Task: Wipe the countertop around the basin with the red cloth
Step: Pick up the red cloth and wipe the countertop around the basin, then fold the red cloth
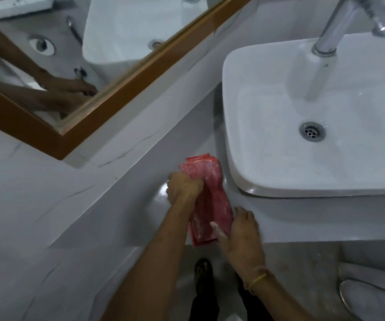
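The red cloth (206,200) lies folded into a long strip on the grey countertop (154,158), just left of the white basin (314,117), its far end close to the basin's left wall and its near end hanging slightly past the counter's front edge. The left hand (184,187) is closed in a fist around the cloth's left side near the far end, bunching the fabric there. The right hand (242,230) rests on the near end of the cloth with fingers loosely curled and thumb stretched across the fabric, pressing it more than gripping it; a yellow band (258,280) circles that wrist. The basin sits on top of the counter, its rounded near-left corner overhanging a narrow strip of bare surface that runs rightward along the front edge. To the left of the cloth the counter is open and glossy as far as the low marbled backsplash (126,144), which runs diagonally from near left to far right. Above it the wooden frame of a mirror (122,72) follows the same line, and both forearms are reflected in the glass. A chrome tap (335,31) reaches over the basin's far side, above the drain (312,131). Beyond the counter's front edge the floor (302,262) shows below, with a dark shoe (203,272) on it and part of a white bowl-shaped fixture (372,295) at the near right.
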Demonstrator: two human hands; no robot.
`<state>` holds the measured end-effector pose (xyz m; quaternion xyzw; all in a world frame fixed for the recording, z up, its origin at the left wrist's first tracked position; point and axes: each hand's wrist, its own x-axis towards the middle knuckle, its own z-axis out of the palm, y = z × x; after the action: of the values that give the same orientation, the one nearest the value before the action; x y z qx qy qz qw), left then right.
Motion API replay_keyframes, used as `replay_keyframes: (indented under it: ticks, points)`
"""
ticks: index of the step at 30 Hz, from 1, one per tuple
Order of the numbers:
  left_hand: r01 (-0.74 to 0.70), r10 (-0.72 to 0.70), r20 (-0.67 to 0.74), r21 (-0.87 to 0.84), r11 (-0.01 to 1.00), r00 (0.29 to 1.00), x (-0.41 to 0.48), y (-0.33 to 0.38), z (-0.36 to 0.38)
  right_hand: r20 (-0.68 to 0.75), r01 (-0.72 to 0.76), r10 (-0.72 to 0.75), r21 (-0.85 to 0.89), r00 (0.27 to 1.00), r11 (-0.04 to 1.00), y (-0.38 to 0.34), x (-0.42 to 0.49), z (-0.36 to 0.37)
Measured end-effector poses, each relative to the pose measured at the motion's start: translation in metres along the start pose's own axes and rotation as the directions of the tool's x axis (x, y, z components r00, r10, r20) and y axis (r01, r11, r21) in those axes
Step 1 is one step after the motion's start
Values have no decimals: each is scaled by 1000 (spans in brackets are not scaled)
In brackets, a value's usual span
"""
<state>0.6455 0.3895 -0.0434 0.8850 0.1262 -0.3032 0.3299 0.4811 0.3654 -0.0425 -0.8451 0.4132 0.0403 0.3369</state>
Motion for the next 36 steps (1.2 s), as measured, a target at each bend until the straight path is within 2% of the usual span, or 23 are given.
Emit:
replay_keyframes:
  ticks: [4, 9, 11, 15, 17, 19, 22, 26, 28, 31, 35, 36]
  points:
    - [-6, 27, 125, -171, 985, 992, 3, 8, -10, -6, -134, 136, 143, 991, 981, -13, 6, 7]
    - [162, -32, 344, -357, 920, 939, 6, 7, -21, 72, -165, 153, 209, 986, 964, -14, 12, 9]
    - [179, 0, 406, -404, 897, 914, 6, 1, -26, 78, -165, 149, 269, 986, 949, -12, 10, 4]
    - [80, 162, 439, -483, 872, 884, 1, -27, -42, 138, -195, 152, 397, 979, 897, -3, -3, -7]
    - [17, 248, 442, -513, 858, 862, -8, -42, -52, 171, -225, 159, 507, 972, 832, 4, -13, -13]
    - [-54, 310, 439, -505, 861, 843, -22, -52, -60, 201, -236, 140, 611, 970, 756, 10, -27, -19]
    - [-159, 377, 486, -431, 888, 789, -47, -58, -64, 224, -271, 162, 650, 961, 710, 23, -52, -28]
    - [-294, 444, 587, -337, 894, 677, -91, -39, -44, 197, -301, 231, 708, 953, 638, 49, -87, -46]
    - [-354, 466, 649, -307, 884, 601, -116, -23, -26, 171, -312, 289, 766, 942, 562, 64, -105, -59]
    - [-430, 477, 750, -281, 858, 459, -163, 6, 14, 140, -325, 422, 853, 896, 407, 96, -135, -80]
    - [-538, 469, 843, -275, 797, 264, -229, 34, 75, 65, -265, 581, 927, 811, 266, 143, -172, -109]
    - [-551, 467, 852, -277, 787, 238, -238, 38, 85, 65, -255, 602, 938, 796, 236, 150, -177, -113]
